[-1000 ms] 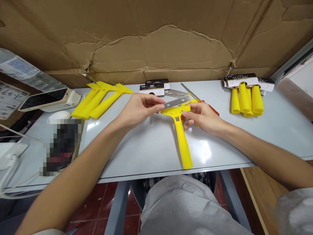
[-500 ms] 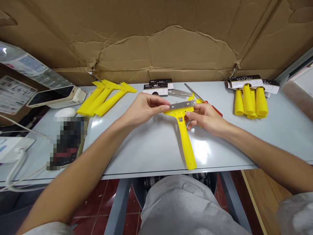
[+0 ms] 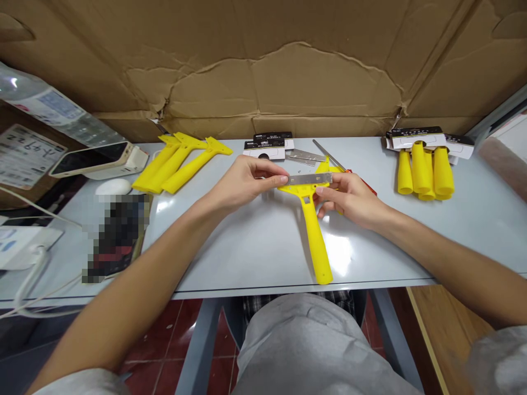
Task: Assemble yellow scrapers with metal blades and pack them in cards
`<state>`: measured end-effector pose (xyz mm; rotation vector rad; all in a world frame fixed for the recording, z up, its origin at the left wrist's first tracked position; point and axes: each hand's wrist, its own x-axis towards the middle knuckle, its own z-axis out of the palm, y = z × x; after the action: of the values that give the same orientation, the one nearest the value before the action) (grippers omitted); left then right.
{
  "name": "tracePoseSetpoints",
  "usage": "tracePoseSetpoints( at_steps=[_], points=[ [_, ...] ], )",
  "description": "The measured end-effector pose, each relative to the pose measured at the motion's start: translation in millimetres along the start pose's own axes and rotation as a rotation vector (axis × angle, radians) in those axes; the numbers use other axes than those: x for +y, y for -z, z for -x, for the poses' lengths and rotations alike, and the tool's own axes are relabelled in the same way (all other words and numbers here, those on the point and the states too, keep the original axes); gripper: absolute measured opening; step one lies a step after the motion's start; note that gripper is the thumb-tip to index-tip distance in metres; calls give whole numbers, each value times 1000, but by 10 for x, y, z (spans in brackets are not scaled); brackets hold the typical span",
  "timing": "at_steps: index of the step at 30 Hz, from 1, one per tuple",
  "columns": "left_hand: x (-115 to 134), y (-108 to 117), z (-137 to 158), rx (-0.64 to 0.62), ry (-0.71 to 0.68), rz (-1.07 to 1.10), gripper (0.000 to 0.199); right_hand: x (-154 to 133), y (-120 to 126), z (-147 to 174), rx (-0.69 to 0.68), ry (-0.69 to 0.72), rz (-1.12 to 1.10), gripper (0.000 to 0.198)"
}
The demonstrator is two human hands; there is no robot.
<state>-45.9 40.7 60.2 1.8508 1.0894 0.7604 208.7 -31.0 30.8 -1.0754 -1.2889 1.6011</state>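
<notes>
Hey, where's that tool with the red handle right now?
In the head view, the red-handled tool lies on the table right of centre, just beyond your right hand, with loose metal strips left of its shaft.

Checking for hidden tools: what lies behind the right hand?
Behind the right hand: a red-handled tool, its metal shaft and some handle showing, and part of a yellow piece. The hand and metal blade hide the rest.

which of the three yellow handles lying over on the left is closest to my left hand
The rightmost yellow handle of those three: it lies nearest your left hand, while the other two handles lie farther left.
</notes>
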Motion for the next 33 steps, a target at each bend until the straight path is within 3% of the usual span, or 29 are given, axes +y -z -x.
tracePoseSetpoints(
  at_steps=[10,25,33],
  points=[
    [6,4,-8,-27,47,26,18,-21,-3,7,-12,0,-2,58],
    [50,-17,19,-31,110,115,30,-21,14,-5,-1,8,60,57],
    [89,-25,31,-21,115,134,35,-40,-4,17,43,11,118,43]
  ],
)
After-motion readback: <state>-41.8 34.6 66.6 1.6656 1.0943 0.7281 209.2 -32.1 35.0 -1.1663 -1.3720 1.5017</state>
